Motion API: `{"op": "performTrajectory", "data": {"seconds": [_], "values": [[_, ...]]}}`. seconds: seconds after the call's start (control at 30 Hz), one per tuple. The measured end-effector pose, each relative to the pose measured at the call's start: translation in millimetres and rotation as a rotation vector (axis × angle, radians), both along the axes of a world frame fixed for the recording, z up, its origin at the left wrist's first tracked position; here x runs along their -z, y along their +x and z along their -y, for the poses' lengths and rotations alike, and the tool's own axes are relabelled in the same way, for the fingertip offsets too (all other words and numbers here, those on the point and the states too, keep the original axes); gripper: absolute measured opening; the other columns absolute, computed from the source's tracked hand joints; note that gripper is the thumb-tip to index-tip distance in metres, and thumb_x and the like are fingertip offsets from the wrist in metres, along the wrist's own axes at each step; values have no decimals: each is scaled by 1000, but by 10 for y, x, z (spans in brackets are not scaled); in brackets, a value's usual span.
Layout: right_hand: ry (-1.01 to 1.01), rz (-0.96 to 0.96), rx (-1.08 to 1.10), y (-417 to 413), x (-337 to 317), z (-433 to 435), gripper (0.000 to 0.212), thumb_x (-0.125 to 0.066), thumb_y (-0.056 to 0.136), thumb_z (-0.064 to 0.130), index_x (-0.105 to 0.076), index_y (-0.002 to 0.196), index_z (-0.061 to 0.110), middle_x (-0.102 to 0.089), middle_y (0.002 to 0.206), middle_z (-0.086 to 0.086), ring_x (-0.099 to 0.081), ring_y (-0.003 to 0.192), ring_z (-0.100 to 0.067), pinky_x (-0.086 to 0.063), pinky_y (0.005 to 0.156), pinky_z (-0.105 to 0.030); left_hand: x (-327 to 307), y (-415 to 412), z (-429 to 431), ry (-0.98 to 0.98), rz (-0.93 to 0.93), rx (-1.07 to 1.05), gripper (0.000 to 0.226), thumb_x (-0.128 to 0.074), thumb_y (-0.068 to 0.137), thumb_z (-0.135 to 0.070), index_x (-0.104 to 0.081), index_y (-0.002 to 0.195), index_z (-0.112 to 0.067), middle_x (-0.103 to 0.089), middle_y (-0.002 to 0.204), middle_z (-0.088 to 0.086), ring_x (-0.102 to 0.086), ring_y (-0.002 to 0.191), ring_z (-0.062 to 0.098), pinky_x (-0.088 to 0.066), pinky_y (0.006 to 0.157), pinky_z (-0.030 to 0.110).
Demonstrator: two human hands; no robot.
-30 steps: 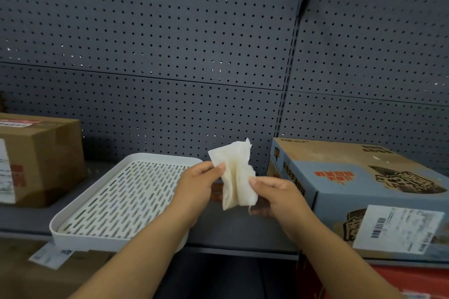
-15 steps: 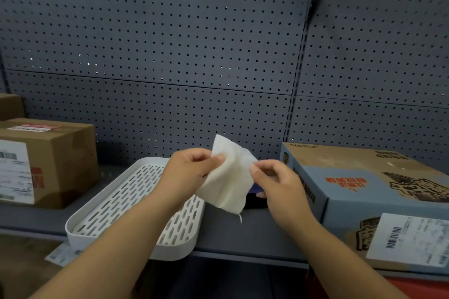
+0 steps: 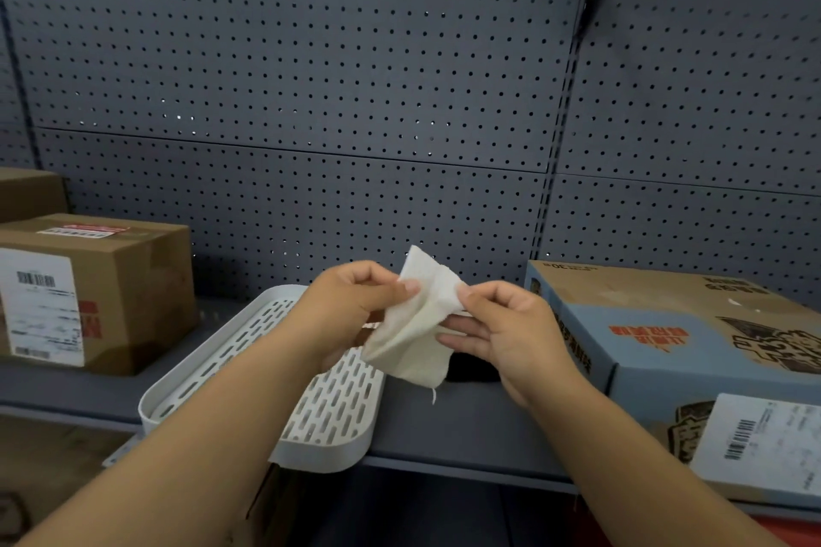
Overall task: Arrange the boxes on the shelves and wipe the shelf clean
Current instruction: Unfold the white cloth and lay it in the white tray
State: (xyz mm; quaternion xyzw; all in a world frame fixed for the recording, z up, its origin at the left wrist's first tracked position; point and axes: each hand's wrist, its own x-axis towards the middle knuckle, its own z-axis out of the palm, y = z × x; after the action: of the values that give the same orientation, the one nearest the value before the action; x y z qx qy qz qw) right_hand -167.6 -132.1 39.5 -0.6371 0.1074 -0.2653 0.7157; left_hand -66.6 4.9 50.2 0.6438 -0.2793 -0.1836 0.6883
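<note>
A white cloth [image 3: 415, 331] hangs between both hands above the grey shelf [image 3: 462, 426]. My left hand [image 3: 351, 302] pinches its upper left edge and my right hand [image 3: 506, 329] pinches its upper right edge. A brown cardboard box [image 3: 102, 293] with a shipping label stands on the shelf at the left. A blue and brown printed box [image 3: 679, 351] lies on the shelf at the right, its front overhanging the edge.
A white slotted tray [image 3: 222, 373] lies on the shelf under my left forearm, jutting past the front edge. A small dark object [image 3: 471, 369] sits behind the cloth. Grey pegboard [image 3: 311, 102] forms the back wall. Another brown box [image 3: 26, 193] stands far left.
The cloth has been spread and refolded between my hands, and the view has shifted left, bringing more of the left boxes into sight.
</note>
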Motion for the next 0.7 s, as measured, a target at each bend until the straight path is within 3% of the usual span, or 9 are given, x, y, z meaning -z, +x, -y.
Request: {"op": "performTrajectory", "data": {"seconds": [0.13,0.23,0.33,0.4,0.47,0.57,0.63,0.7], "values": [[-151,-121,14,-57,29,33,17,-61,90,12,-60,75,5,-70,88,-16,-71,70,-20,-61,61,-37,-41,112,-15,-140,-142,-172,16,-61,89,-22,-54,77,-15,-62,81,4,-58,63,21,-48,55,31],[-349,-349,-168,-144,22,26,22,-60,89,16,-62,70,5,-70,70,-10,-67,58,-18,-55,53,-33,-110,176,-36,-178,-84,-283,15,-56,92,-27,-54,81,-17,-63,90,7,-59,76,28,-51,70,44],[-440,-488,-212,-177,38,67,30,-62,88,31,-64,69,8,-74,74,-9,-65,57,-17,-52,53,-29,-198,181,-66,-192,-20,-245,15,-54,94,-29,-54,85,-17,-64,86,5,-60,76,26,-53,78,47],[-429,-433,-45,-162,73,135,28,-64,86,36,-62,77,10,-73,84,-8,-64,64,-16,-52,58,-32,-253,169,-81,-207,-6,-209,16,-53,94,-28,-52,83,-17,-63,78,2,-61,65,21,-56,62,39],[-448,-340,137,-134,114,205,30,-67,83,38,-58,99,15,-65,99,-2,-63,83,-16,-55,69,-34,-296,144,-97,-225,2,-169,17,-53,94,-28,-52,81,-18,-63,72,0,-61,54,16,-53,49,30],[-382,-235,130,-62,125,292,71,-77,74,39,-41,132,18,-52,126,3,-56,111,-18,-50,92,-39,-344,105,-116,-237,13,-90,18,-53,93,-29,-52,80,-18,-64,68,0,-60,50,15,-51,45,27],[-246,-156,29,-10,101,333,80,-82,66,41,-45,132,15,-58,129,-1,-59,114,-20,-50,97,-43,-367,88,-126,-243,14,-45,18,-53,93,-29,-52,79,-18,-64,66,-1,-60,51,15,-51,45,28],[-85,-79,-66,18,52,362,59,-78,70,32,-57,122,12,-69,117,-5,-66,105,-24,-54,90,-47,-374,95,-140,-234,10,-23,18,-53,93,-29,-53,79,-18,-65,67,0,-61,53,17,-53,47,30]]}}
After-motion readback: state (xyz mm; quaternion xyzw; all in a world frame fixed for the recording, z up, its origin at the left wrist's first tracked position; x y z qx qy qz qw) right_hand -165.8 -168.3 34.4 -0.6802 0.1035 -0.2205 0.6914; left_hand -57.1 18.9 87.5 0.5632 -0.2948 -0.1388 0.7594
